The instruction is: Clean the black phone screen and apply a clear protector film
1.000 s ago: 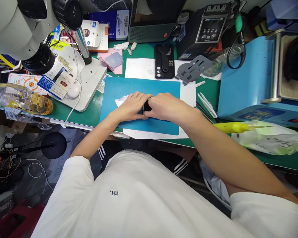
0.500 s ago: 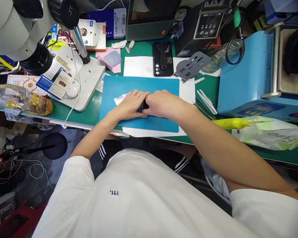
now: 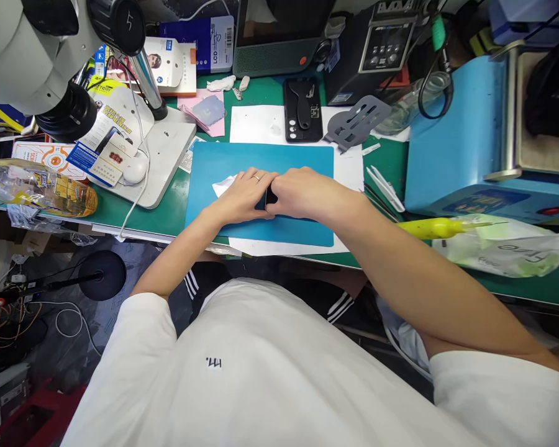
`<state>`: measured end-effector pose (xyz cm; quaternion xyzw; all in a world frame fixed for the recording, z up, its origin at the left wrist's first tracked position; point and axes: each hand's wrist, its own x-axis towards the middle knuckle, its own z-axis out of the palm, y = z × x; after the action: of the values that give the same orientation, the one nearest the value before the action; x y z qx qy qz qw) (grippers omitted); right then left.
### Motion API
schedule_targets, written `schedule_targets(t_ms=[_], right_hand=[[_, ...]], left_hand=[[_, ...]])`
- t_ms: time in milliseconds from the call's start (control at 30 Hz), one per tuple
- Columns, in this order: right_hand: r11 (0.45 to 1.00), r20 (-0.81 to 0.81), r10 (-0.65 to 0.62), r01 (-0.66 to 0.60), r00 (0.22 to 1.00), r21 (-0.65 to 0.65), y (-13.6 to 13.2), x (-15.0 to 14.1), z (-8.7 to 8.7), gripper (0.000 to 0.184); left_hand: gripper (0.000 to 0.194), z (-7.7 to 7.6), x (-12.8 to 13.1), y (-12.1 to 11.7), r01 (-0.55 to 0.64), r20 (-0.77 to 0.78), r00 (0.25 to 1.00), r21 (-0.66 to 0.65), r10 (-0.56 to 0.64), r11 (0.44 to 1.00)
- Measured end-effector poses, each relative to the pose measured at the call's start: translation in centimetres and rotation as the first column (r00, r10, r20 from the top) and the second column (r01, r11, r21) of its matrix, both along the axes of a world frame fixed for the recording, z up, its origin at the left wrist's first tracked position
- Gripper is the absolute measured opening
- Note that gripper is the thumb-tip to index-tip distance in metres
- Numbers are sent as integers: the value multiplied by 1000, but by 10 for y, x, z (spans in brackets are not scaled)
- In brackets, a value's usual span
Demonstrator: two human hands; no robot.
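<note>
Both of my hands meet over the blue work mat (image 3: 223, 162) on the green bench. My left hand (image 3: 242, 197), with a ring on one finger, curls its fingers onto a small black object (image 3: 271, 196). My right hand (image 3: 306, 194) closes over the same black object from the right and hides most of it. A crumpled white wipe (image 3: 224, 184) lies on the mat just beyond my left hand. White paper (image 3: 256, 123) sits under the mat.
A microscope (image 3: 51, 56) on a white base (image 3: 168, 149) stands at the left, with a plastic bottle (image 3: 37, 186) nearby. A black phone back (image 3: 302, 110) and grey bracket (image 3: 356, 121) lie behind the mat. A blue machine (image 3: 470, 143), tweezers (image 3: 384, 188) and a plastic bag (image 3: 503, 248) are at the right.
My hands have stayed together on the black object; the view has shifted slightly, nothing else has moved.
</note>
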<state>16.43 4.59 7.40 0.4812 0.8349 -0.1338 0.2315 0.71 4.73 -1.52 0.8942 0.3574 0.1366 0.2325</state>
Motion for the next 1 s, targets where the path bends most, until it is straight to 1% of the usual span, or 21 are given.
schedule_targets(t_ms=[233,400,600,800,1000], right_hand=[[1000,-8,27,-27,1000,-9,2,3,-2,22],[1000,5,-4,4,1000,-16,2,1,1,19],[1000,-6,-3,3,1000,-25,3,0,3,17],[999,-2,-34,34,999,-30,3,0,1,21],[998,16,-55,56,998,-38,3,-2,6,23]], left_hand=[[70,-1,0,0,1,-2,1000,16,-1,1000],[70,-1,-1,1,-2,6,1000,29,2,1000],[66,-2,-1,0,-4,6,1000,53,4,999],[60,1,1,0,-15,-21,1000,58,16,998],[59,1,2,-1,-30,-10,999,41,31,999]])
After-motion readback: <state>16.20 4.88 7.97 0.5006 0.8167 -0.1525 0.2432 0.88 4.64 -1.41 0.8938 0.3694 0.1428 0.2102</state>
